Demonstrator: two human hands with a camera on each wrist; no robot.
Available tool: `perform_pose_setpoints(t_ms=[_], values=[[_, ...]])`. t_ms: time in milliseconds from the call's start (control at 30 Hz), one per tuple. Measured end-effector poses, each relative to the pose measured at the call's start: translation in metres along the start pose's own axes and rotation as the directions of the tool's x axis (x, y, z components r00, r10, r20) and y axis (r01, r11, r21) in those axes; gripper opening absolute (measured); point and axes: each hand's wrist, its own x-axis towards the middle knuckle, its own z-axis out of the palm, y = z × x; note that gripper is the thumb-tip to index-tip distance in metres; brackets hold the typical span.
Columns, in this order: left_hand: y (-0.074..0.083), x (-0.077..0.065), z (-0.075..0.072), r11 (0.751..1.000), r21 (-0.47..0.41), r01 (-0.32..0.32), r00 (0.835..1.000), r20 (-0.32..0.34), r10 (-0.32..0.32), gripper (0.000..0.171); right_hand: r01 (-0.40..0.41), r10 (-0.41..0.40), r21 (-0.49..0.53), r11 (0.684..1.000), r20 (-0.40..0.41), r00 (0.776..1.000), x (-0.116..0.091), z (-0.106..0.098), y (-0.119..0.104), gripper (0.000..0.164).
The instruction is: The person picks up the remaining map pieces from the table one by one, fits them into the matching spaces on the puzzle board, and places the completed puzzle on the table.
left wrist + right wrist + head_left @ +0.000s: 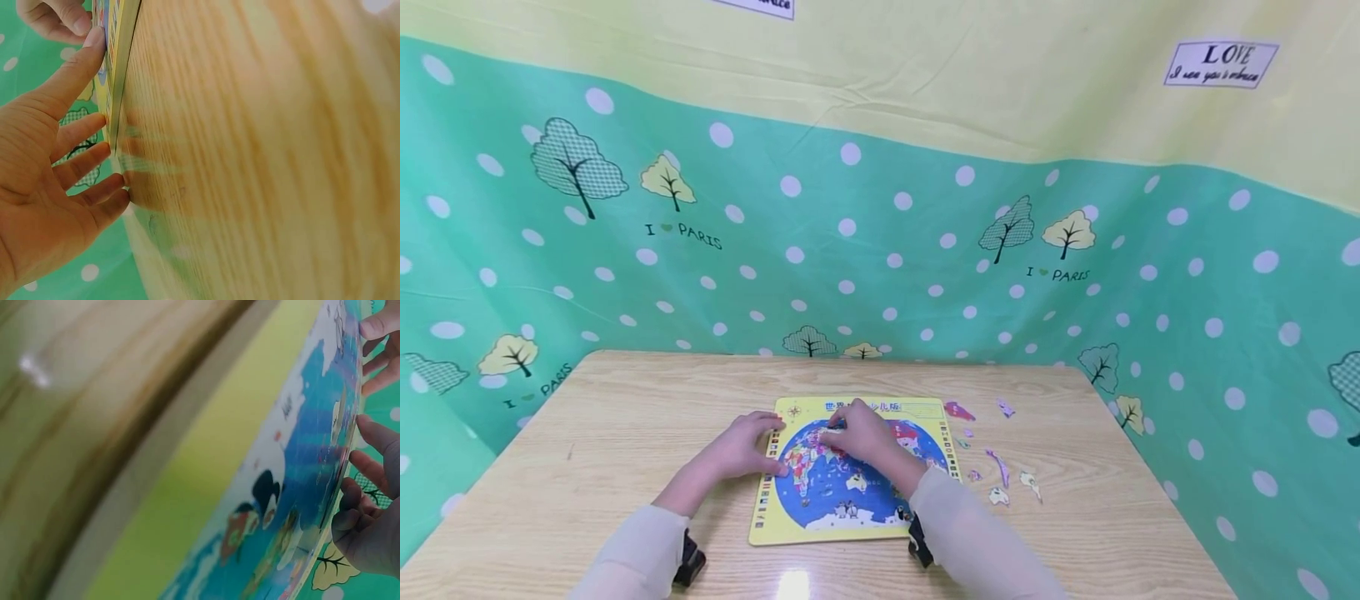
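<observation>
A yellow-bordered world map puzzle board (763, 525) lies flat on the table, its oval blue map filled with coloured pieces. My left hand (741, 446) is at the board's left side, thumb over the border and the other fingers spread along the edge; in the left wrist view that hand (56, 169) has fairly straight fingers. My right hand (872, 433) reaches over the map's upper middle, thumb and forefinger pinching a small puzzle piece mostly hidden beneath them. From the right wrist, the right hand's (375, 500) fingertips meet the board, with the other fingers curled.
Loose puzzle pieces lie on the table right of the board, including a red one (958, 411), a purple one (998, 467) and a whitish one (1032, 483). The wooden table (625, 417) meets a green dotted curtain (820, 292) at its back and sides.
</observation>
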Motion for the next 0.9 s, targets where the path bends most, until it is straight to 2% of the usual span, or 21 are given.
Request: perform_pose_setpoints(t_ms=[267,533,900], values=[[-0.0013,0.0006,0.0008,1.000,0.001,0.005,1.000,0.001,-0.005,0.083,0.012,-0.012,-0.033,0.999,-0.008,1.000,0.0003,0.0027,-0.0008,0.033],[-0.0028,0.0010,0.0022,1.000,0.003,-0.001,1.000,0.004,0.001,0.085,0.007,-0.008,-0.046,0.999,-0.022,1.000,-0.0018,0.0070,-0.0012,0.041],[-0.0011,0.0015,0.0012,1.000,0.013,-0.003,1.000,-0.006,0.003,0.083,0.002,-0.005,-0.085,0.996,-0.035,0.999,0.0002,0.0087,-0.0019,0.040]])
